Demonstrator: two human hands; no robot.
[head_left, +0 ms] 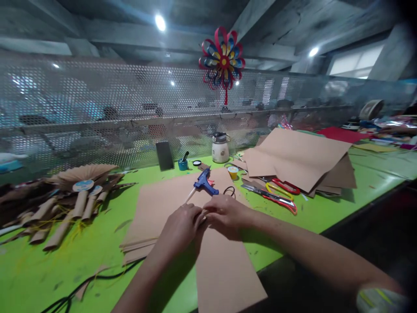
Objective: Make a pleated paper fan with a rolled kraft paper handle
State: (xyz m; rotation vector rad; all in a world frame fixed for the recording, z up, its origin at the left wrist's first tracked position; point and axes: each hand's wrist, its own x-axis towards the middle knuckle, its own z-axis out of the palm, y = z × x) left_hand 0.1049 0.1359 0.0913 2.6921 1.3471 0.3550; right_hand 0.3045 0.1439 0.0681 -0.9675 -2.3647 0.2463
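Note:
A long strip of brown kraft paper (224, 274) runs from under my hands down past the table's near edge. My left hand (182, 226) and my right hand (228, 213) meet at its far end, fingers pinched together on the paper. The exact fold or edge between the fingertips is hidden. Just beyond them a blue glue gun (204, 182) with a clear glue stick lies on a stack of brown paper sheets (156, 200). To the right of my right hand are a utility knife (273, 198) and scissors with yellow and red handles (280, 190).
Left lie several brown paper fans (86, 178) with rolled handles and yellow threads. A black cord (94, 280) crosses the front left. Behind stand a blue pot (183, 164), a white bottle (220, 150) and a yellow cup (232, 172). Large brown sheets (299, 152) pile up right.

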